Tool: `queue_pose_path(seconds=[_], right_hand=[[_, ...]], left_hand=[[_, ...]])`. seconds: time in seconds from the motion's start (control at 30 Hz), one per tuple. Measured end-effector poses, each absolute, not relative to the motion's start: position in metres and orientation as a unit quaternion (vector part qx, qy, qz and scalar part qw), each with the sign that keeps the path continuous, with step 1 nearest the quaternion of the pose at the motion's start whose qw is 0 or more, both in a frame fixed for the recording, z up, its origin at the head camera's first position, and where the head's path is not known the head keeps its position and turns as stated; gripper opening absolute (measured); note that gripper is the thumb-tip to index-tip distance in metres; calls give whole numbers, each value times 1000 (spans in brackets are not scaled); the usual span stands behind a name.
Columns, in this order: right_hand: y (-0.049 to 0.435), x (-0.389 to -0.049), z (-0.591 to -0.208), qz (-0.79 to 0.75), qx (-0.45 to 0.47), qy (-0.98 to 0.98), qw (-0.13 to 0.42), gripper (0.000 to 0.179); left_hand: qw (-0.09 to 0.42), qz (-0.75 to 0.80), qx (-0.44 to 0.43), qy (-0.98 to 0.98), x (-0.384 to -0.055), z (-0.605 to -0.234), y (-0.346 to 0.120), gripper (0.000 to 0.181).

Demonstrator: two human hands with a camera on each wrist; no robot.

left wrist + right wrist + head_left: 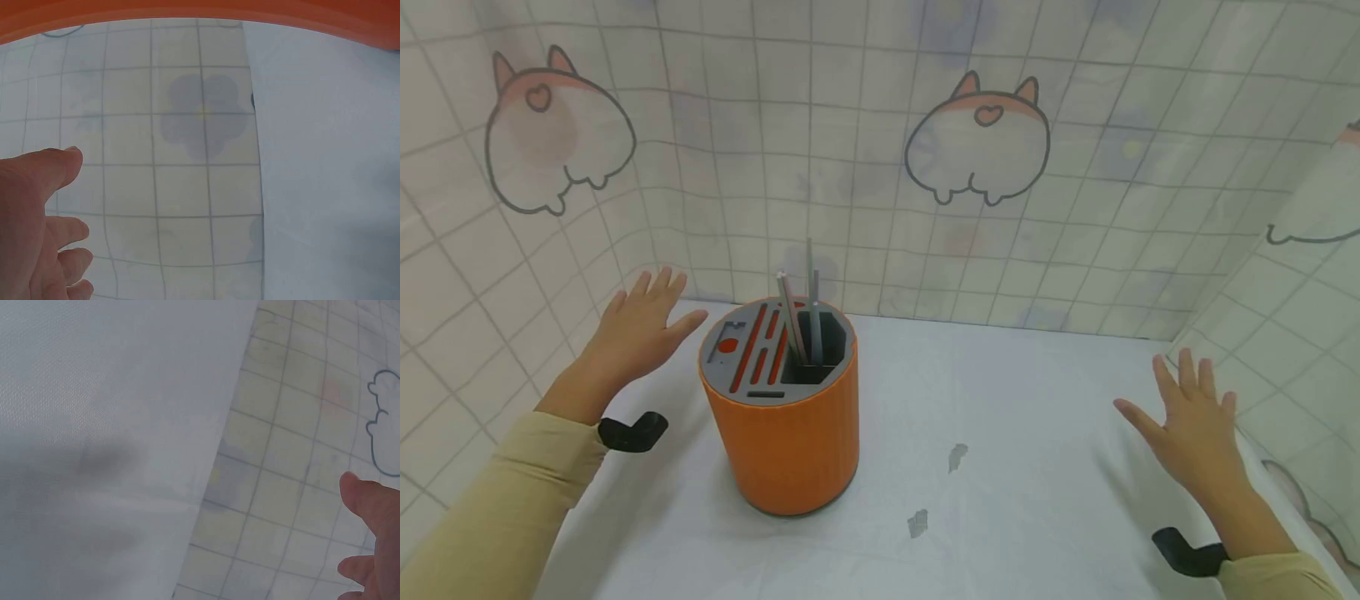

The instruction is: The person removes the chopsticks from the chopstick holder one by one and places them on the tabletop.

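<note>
An orange round knife block (pixel 790 450) with a grey slotted top stands on the white table, left of the middle in the head view. Several thin sticks, like chopsticks (pixel 792 317), rise from the square opening in its top. My left hand (pixel 638 329) is held up just left of the block, fingers straight and spread, holding nothing. In the left wrist view the block's orange side (pixel 200 11) crosses the top edge. Over the table's right side my right hand (pixel 1198 433) is raised with its fingers spread, far from the block and holding nothing.
The white tabletop (pixel 1015 500) carries two small grey patches (pixel 957 457) right of the block. A checked curtain (pixel 865 167) with cartoon animal prints hangs behind the table and along both sides. Each wrist wears a black strap mount (pixel 634 433).
</note>
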State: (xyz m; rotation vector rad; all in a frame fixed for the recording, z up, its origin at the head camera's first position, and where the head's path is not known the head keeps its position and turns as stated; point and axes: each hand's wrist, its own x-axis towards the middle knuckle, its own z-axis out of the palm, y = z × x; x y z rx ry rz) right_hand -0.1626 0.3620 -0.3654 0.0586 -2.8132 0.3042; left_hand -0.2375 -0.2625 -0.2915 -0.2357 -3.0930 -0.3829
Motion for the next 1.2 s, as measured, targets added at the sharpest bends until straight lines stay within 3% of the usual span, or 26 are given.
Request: queue_pose_path(seconds=[0.2, 0.6, 1.2], right_hand=[[362, -162, -367, 116, 20, -982, 146, 92], [352, -158, -358, 139, 37, -979, 147, 90], [319, -159, -353, 167, 79, -975, 121, 91]], left_hand=[[-7, -122, -75, -990, -238, -294, -265, 79], [12, -144, -107, -984, -225, -272, -258, 73], [14, -134, -166, -977, -201, -246, -221, 70]])
